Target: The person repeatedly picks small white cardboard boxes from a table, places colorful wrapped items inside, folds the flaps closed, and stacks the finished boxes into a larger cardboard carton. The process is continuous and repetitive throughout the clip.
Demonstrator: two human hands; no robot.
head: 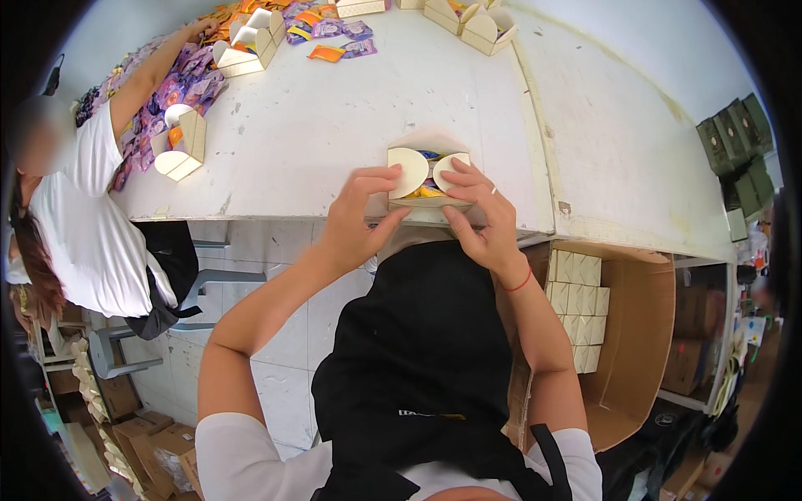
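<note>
Before me, at the front edge of the white table, lies a small cream paper box with two rounded side flaps folded inward. Yellow, blue and purple packets show in the gap between the flaps. The fingers of my left hand rest on the left flap, the thumb near the front edge of the box. My right hand has its fingers on the right flap and its thumb at the front side. The front and back panels stand partly raised. The underside of the box is hidden.
At the left a co-worker reaches into a heap of purple and orange packets. Open filled boxes stand near the heap, others at the far edge. A large cardboard carton of closed cream boxes is below, right.
</note>
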